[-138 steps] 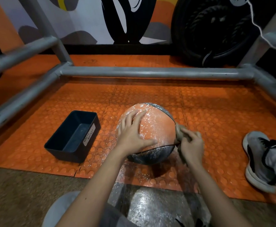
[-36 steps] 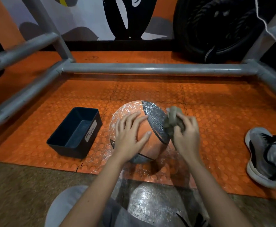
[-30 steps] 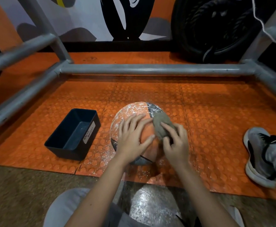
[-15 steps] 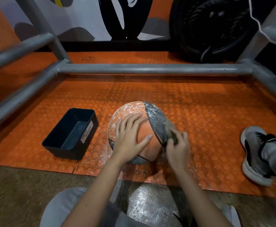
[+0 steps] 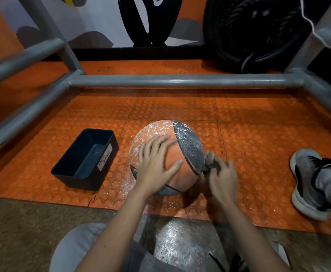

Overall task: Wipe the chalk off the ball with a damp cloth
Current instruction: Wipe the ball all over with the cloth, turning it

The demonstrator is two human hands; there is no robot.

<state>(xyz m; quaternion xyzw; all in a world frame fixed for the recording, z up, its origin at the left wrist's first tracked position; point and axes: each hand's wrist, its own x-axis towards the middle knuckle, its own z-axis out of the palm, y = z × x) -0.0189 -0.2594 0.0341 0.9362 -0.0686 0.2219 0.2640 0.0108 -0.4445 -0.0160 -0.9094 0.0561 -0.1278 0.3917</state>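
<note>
An orange and grey ball sits on the orange studded mat in the middle of the view. White chalk speckles its far upper left part and the grey panel; the near orange part looks cleaner. My left hand rests flat on top of the ball with fingers spread, steadying it. My right hand grips a bunched grey-brown cloth and presses it against the ball's lower right side.
A dark blue open bin with a white label stands left of the ball. Grey metal bars frame the mat at the back and sides. A grey shoe lies at the right. Chalk dust dots the mat near the ball.
My right hand has drawn the cloth from the ball's top down its grey panel to the lower right side. The left hand has stayed on top.
</note>
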